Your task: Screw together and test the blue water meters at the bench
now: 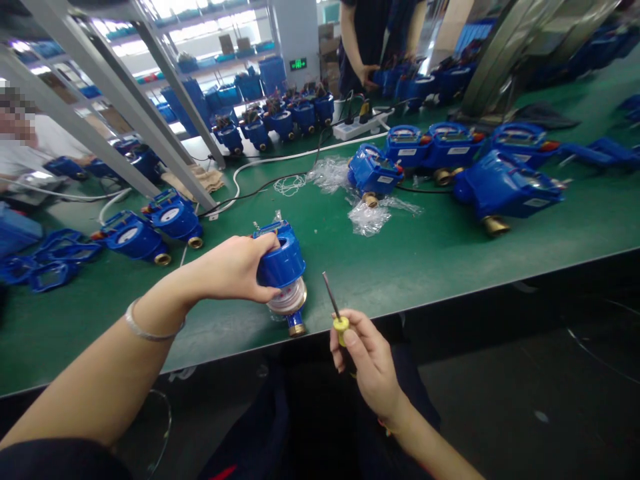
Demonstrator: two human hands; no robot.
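My left hand [245,267] grips the blue plastic housing [284,260] of a water meter, its fingers over the top and its thumb low on the near side. Beneath the tilted housing shows the clear round register [289,298], above a blue meter body with a brass threaded end [297,325] close to the bench's front edge. My right hand [367,357] is closed around the yellow handle of a screwdriver [341,324]. Its metal shaft points up and away, to the right of the meter and apart from it.
Finished-looking blue meters [133,235] and blue frames [55,257] lie left. More meters [510,183] stand right, near crumpled clear plastic [369,217]. A white power strip [363,125] and cables cross the green bench [425,260]. Grey metal posts [175,100] rise at left. Co-workers stand beyond.
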